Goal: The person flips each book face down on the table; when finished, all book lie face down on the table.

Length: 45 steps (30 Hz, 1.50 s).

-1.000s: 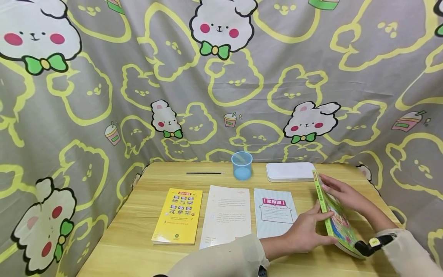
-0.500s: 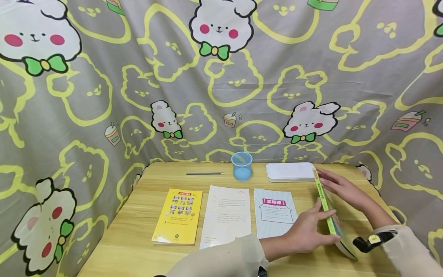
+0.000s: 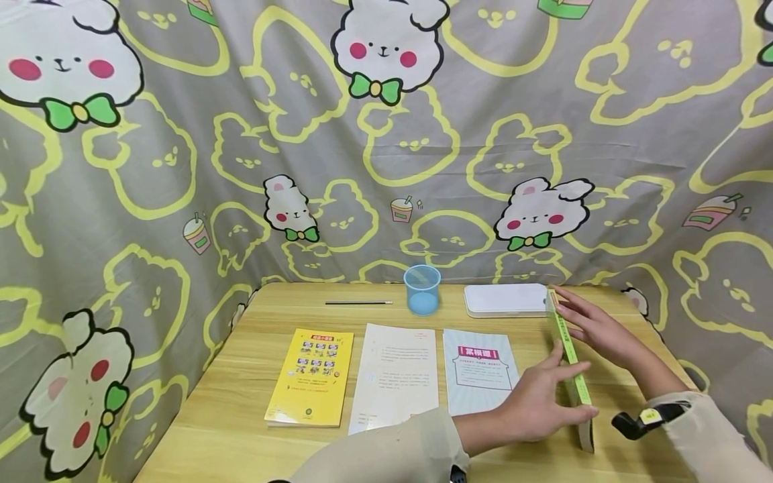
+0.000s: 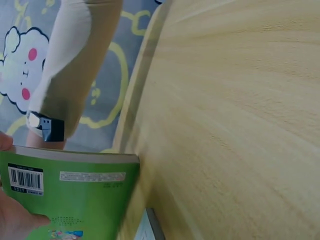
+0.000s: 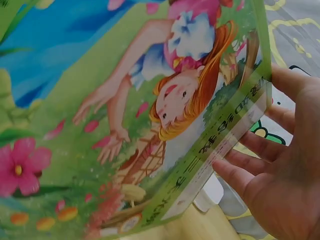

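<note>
A green picture book (image 3: 569, 349) stands on its edge at the right of the table, spine upward. My left hand (image 3: 534, 401) grips its near part, fingers reaching over the spine. At its far end my right hand (image 3: 604, 335) holds the spine from the right side. The left wrist view shows the green back cover (image 4: 95, 185) with a barcode, and the left hand's thumb (image 4: 20, 217) against it. A drawn girl and flowers fill the front cover (image 5: 125, 100) in the right wrist view, beside the right hand's fingers (image 5: 260, 155).
A pale blue book (image 3: 480, 372), a white book (image 3: 395, 376) and a yellow book (image 3: 311, 376) lie in a row leftward. Behind them are a thin dark stick-like pen or brush (image 3: 359, 302), a blue mesh cup (image 3: 423, 290) and a white case (image 3: 506, 299).
The green book has turned from leaning rightward to nearly upright, its lower near corner swinging left. Its front cover has gone out of the head view. Both hands keep hold of it.
</note>
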Each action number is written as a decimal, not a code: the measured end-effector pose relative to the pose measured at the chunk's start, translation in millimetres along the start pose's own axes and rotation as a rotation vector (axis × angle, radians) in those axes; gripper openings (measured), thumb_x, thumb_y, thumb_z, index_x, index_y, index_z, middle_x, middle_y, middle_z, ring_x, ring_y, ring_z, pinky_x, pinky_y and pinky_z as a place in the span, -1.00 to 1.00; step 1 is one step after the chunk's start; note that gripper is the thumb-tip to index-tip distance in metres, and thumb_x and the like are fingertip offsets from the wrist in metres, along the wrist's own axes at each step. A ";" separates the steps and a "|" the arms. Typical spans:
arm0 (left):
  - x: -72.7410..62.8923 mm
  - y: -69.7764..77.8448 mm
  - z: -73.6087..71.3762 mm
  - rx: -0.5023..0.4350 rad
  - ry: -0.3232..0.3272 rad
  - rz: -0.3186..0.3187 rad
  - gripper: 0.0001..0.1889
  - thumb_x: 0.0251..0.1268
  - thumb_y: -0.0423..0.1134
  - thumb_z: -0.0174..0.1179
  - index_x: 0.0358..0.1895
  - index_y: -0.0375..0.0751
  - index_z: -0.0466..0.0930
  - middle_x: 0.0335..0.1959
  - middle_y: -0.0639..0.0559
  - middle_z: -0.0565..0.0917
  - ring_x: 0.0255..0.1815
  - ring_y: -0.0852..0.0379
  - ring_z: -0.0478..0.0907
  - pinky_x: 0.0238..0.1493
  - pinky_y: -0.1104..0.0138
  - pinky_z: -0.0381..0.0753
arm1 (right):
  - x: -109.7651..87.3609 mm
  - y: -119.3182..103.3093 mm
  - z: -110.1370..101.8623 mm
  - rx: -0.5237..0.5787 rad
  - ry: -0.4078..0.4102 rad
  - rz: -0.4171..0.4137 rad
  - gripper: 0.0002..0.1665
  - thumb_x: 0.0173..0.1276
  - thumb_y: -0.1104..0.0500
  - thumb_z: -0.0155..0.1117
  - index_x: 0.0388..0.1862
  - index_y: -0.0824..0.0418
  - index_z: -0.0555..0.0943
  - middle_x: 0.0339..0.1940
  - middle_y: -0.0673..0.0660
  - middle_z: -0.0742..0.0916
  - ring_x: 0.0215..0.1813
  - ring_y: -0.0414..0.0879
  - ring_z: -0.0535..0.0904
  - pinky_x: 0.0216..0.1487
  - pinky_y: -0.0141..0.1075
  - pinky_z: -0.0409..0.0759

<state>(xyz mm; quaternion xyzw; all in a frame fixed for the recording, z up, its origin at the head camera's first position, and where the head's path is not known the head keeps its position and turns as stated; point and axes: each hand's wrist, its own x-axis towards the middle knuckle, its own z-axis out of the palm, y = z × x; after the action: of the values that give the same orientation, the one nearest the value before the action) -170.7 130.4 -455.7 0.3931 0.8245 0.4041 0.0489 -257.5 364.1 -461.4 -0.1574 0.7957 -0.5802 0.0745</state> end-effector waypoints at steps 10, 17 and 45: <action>-0.8 2.8 -5.9 -0.017 -0.010 -0.008 -0.33 0.40 0.03 0.36 0.53 0.18 0.38 0.66 -0.21 0.06 0.59 0.03 0.20 0.43 0.39 0.37 | 0.9 0.8 6.3 0.102 0.006 -0.091 -0.34 0.75 0.15 -0.20 0.74 0.01 0.00 0.35 0.01 0.42 0.23 -0.27 0.56 0.13 -0.42 0.64; -1.1 3.8 -8.1 0.019 -0.009 -0.004 -0.35 0.40 0.05 0.35 0.52 0.16 0.42 0.66 -0.18 0.07 0.63 0.02 0.10 0.45 0.24 0.40 | 3.1 4.5 8.8 0.180 0.002 -0.126 -0.36 0.75 0.17 -0.24 0.72 -0.07 0.04 0.36 -0.08 0.44 0.18 -0.21 0.61 0.05 -0.35 0.71; -1.4 -13.3 16.9 0.127 0.022 0.029 0.19 0.24 0.09 0.47 0.71 0.03 -0.26 0.71 -0.02 -0.09 0.68 0.08 -0.01 0.51 0.29 0.27 | 0.2 4.9 -4.5 0.245 0.012 -0.137 -0.33 0.72 0.25 -0.19 0.72 0.15 -0.01 0.37 -0.12 0.43 0.25 -0.31 0.56 0.10 -0.33 0.70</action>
<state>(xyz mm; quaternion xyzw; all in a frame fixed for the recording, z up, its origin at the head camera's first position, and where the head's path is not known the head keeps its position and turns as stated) -171.2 135.2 -476.8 0.4029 0.8431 0.3561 0.0088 -259.8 369.4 -464.6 -0.1977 0.7066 -0.6777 0.0488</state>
